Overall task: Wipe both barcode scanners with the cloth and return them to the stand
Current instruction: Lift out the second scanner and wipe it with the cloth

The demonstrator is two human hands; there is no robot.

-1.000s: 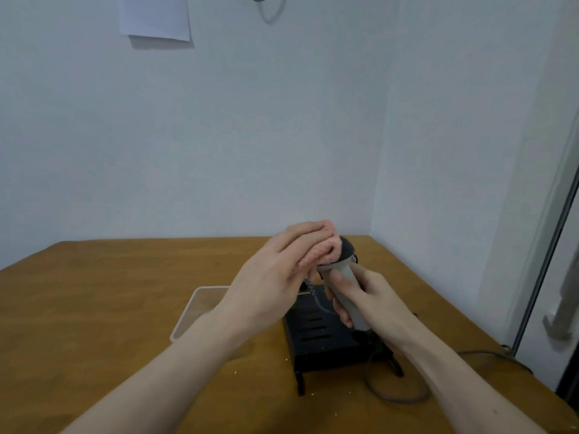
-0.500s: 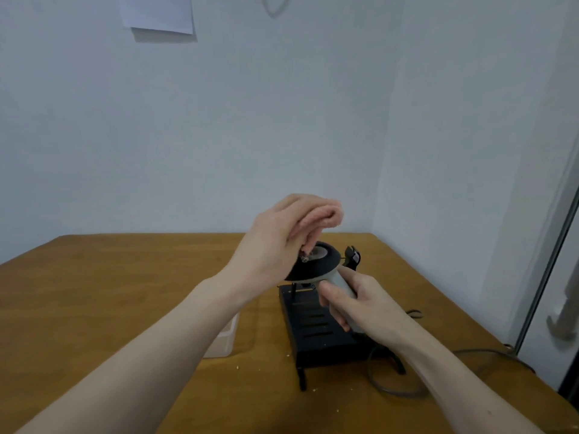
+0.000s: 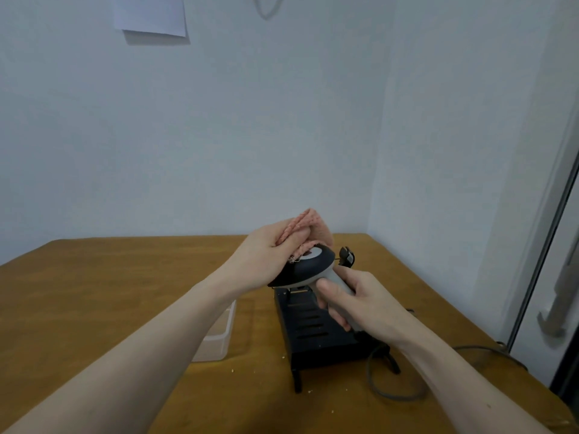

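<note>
White corner walls | wooden table (image 3: 94, 292) | left hand (image 3: 266, 258) grips cloth (image 3: 308, 227) | right hand (image 3: 354, 299) grips scanner (image 3: 308, 269)

The cloth (image 3: 308, 228) looked ribbed and soft; the scanner (image 3: 310, 267) smooth matt plastic; the table (image 3: 125, 277) smooth brown wood.
</note>
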